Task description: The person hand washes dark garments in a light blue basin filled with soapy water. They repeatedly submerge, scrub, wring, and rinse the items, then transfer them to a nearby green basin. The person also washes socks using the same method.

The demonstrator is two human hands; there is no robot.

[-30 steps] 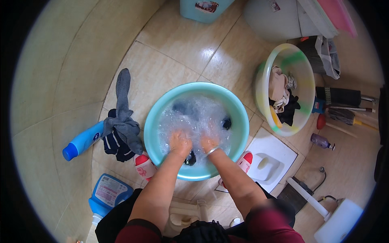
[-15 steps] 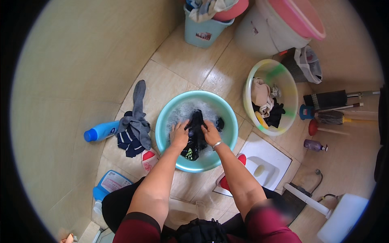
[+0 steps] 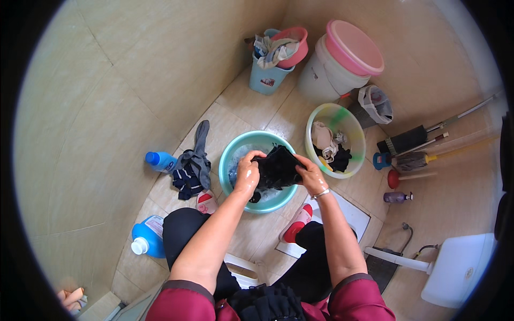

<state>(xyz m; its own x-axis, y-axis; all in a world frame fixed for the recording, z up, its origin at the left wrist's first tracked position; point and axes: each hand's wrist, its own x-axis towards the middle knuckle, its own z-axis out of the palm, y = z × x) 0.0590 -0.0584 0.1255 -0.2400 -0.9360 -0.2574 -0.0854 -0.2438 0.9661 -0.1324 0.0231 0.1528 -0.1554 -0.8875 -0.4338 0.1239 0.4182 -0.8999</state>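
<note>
A wet black garment (image 3: 278,167) is stretched between my hands above a turquoise basin (image 3: 266,205) of sudsy water. My left hand (image 3: 248,172), with suds on its back, grips the garment's left edge. On the other side my right hand (image 3: 312,175), below a silver bracelet, pinches its right edge. The lower part of the cloth hangs toward the water; whether it still touches the water I cannot tell. A small dark piece of cloth shows near the basin's front rim.
Left of the basin lie grey and navy clothes (image 3: 190,174) beside a blue bottle (image 3: 160,160); a larger blue jug (image 3: 150,235) stands nearer me. Rightward are a green-and-white tub (image 3: 357,155) of clothes and a squat toilet (image 3: 348,214). Buckets (image 3: 313,77) stand behind, cleaning tools (image 3: 412,160) far right.
My hands have lifted the black garment up out of the suds and spread it, moving apart. The view has tilted up, showing more of the far buckets and wall.
</note>
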